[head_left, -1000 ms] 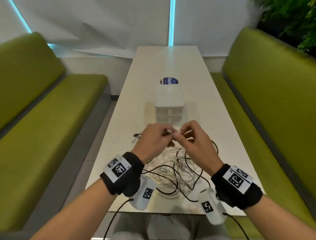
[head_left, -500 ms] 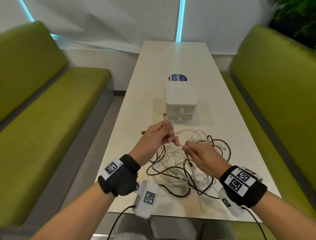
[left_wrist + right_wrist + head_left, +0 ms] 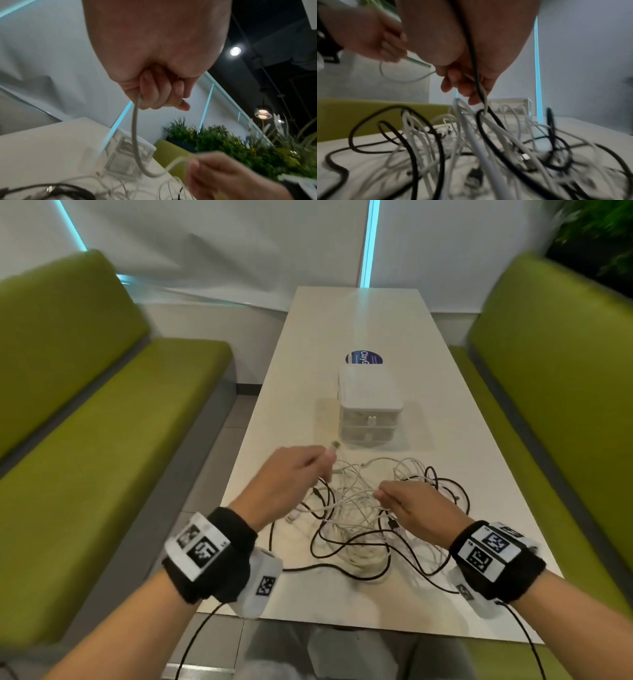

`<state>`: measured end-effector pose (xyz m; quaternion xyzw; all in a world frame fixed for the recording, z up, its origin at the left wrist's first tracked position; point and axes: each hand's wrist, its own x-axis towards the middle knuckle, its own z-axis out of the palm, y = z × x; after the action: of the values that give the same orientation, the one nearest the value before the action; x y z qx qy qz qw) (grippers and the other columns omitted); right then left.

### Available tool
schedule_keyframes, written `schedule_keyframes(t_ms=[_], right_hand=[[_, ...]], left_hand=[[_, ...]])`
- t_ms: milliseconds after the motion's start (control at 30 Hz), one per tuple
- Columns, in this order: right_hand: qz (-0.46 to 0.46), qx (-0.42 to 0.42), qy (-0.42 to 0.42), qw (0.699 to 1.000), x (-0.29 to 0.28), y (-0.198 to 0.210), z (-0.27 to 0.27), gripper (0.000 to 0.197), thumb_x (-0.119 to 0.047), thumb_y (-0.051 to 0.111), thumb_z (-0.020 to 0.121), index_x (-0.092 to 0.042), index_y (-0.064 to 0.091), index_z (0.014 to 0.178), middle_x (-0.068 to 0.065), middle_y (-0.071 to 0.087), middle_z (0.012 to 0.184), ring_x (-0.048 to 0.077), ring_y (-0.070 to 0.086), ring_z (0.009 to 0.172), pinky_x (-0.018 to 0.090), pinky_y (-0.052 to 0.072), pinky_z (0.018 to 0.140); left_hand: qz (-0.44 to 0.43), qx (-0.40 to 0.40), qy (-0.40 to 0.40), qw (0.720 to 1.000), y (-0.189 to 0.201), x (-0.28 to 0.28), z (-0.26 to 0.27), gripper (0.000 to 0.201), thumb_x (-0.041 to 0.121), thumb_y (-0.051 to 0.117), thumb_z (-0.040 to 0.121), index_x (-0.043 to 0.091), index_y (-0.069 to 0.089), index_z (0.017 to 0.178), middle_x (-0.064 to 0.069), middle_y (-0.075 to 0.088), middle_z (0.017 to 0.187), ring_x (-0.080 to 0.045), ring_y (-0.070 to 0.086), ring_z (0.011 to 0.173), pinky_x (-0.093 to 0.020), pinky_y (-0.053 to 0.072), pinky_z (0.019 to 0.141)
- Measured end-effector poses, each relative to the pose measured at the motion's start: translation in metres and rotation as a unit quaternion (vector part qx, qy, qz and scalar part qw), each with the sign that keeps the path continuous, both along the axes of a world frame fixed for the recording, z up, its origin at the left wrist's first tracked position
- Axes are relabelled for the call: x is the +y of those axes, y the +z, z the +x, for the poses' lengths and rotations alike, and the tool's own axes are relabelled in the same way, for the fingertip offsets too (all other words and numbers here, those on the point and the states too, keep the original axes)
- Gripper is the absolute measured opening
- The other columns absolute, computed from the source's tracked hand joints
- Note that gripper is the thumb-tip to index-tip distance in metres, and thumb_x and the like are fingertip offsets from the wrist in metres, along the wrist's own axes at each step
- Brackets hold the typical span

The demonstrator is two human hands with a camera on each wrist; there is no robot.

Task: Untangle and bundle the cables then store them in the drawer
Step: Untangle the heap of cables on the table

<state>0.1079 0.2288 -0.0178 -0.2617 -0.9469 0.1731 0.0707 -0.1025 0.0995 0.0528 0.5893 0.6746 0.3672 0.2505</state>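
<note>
A tangle of white and black cables [image 3: 363, 522] lies on the near end of the white table [image 3: 376, 323]. My left hand [image 3: 298, 474] grips one white cable [image 3: 135, 135] just behind its plug end [image 3: 335, 445], raised above the left of the pile. My right hand [image 3: 411, 505] pinches the same white cable [image 3: 483, 97] lower down, over the middle of the tangle, and a black cable [image 3: 471, 40] runs across its palm. The cable sags in a loop between the two hands. Beyond the pile stands a small white drawer unit [image 3: 370, 405] with both drawers closed.
Green bench seats [image 3: 102, 440] run along both sides of the table, the right one [image 3: 555, 392] close to the table edge. A round blue sticker [image 3: 364, 358] lies behind the drawer unit. Plants [image 3: 596, 234] stand at the far right.
My hands have separated: the left moved left and up with the plug end, the right dropped toward the pile, drawing the white cable out between them. The head view shifted closer.
</note>
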Motion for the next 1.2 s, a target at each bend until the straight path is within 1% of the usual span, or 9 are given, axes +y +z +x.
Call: schedule_keyframes(t_ms=[133,267,400,567,633,733,800,1067,1200], right_hand=[[0.028,0.037,0.016,0.999,-0.021,0.014,-0.007,0.042,-0.049,0.03,0.098,-0.016,0.054,0.089,-0.008,0.053,0.074,0.018,0.054,0.07,0.032,0.041,0.063],[0.029,0.108,0.021,0.994,-0.039,0.018,-0.005,0.04,-0.05,0.028,0.095,-0.019,0.053,0.088,-0.011,0.054,0.072,0.015,0.052,0.063,0.033,0.043,0.059],[0.064,0.155,-0.011,0.986,-0.041,0.022,-0.008,0.02,-0.041,0.034,0.095,-0.029,0.049,0.09,-0.017,0.05,0.067,0.011,0.045,0.055,0.032,0.044,0.05],[0.087,0.09,-0.015,0.992,-0.038,0.017,-0.006,0.048,-0.055,0.022,0.092,-0.02,0.056,0.094,0.0,0.057,0.059,0.026,0.05,0.053,0.035,0.041,0.049],[0.059,0.059,-0.005,0.997,-0.032,0.009,0.0,0.056,-0.061,0.017,0.09,-0.019,0.054,0.083,-0.005,0.048,0.055,0.02,0.045,0.053,0.032,0.034,0.053],[0.025,0.05,0.006,0.998,-0.026,0.003,0.006,0.051,-0.063,0.018,0.093,-0.023,0.04,0.071,-0.01,0.038,0.051,0.008,0.038,0.049,0.028,0.028,0.055],[-0.008,0.051,0.002,0.999,-0.025,0.001,0.005,0.048,-0.062,0.018,0.093,-0.025,0.039,0.071,-0.01,0.04,0.053,0.005,0.04,0.05,0.029,0.03,0.054],[-0.057,0.075,-0.026,0.995,-0.017,-0.002,-0.001,0.047,-0.062,0.016,0.095,-0.027,0.035,0.069,-0.005,0.046,0.055,0.016,0.046,0.053,0.037,0.041,0.058],[-0.035,0.029,-0.049,0.998,-0.02,-0.001,-0.006,0.044,-0.054,0.019,0.095,-0.022,0.037,0.071,0.0,0.047,0.057,0.02,0.044,0.056,0.036,0.041,0.06]], left_hand=[[0.034,0.081,-0.013,0.996,-0.02,0.005,0.022,0.037,0.039,0.038,0.102,0.023,0.055,0.072,0.009,0.053,0.063,-0.005,0.048,0.061,-0.029,0.036,0.061],[0.092,0.084,-0.013,0.992,-0.032,0.011,0.038,0.034,0.039,0.037,0.101,0.021,0.06,0.083,0.009,0.06,0.076,-0.007,0.055,0.073,-0.029,0.043,0.068],[0.038,0.093,-0.013,0.995,-0.034,0.015,0.055,0.036,0.04,0.034,0.102,0.022,0.054,0.079,0.006,0.06,0.063,-0.011,0.059,0.062,-0.033,0.047,0.064],[0.025,0.145,-0.016,0.989,-0.027,0.016,0.051,0.035,0.041,0.037,0.101,0.025,0.05,0.072,0.003,0.059,0.066,-0.019,0.053,0.067,-0.036,0.04,0.064],[0.021,0.197,-0.038,0.979,-0.021,0.014,0.046,0.035,0.04,0.039,0.101,0.024,0.05,0.071,0.003,0.062,0.068,-0.017,0.053,0.065,-0.032,0.035,0.062],[0.001,0.23,-0.055,0.972,-0.006,0.011,0.029,0.032,0.038,0.043,0.1,0.027,0.056,0.073,0.01,0.066,0.07,-0.001,0.048,0.055,-0.018,0.031,0.054],[-0.014,0.248,-0.052,0.967,0.008,0.011,0.017,0.032,0.039,0.042,0.1,0.028,0.062,0.078,0.014,0.06,0.064,0.0,0.05,0.053,-0.012,0.029,0.051],[0.017,0.312,-0.033,0.949,0.056,0.023,-0.019,0.034,0.037,0.042,0.1,0.024,0.067,0.08,0.009,0.049,0.048,-0.007,0.044,0.043,-0.021,0.028,0.046],[-0.028,0.414,0.036,0.909,0.027,0.025,-0.011,0.036,0.039,0.033,0.102,0.018,0.059,0.089,0.005,0.059,0.068,-0.015,0.05,0.055,-0.021,0.023,0.046]])
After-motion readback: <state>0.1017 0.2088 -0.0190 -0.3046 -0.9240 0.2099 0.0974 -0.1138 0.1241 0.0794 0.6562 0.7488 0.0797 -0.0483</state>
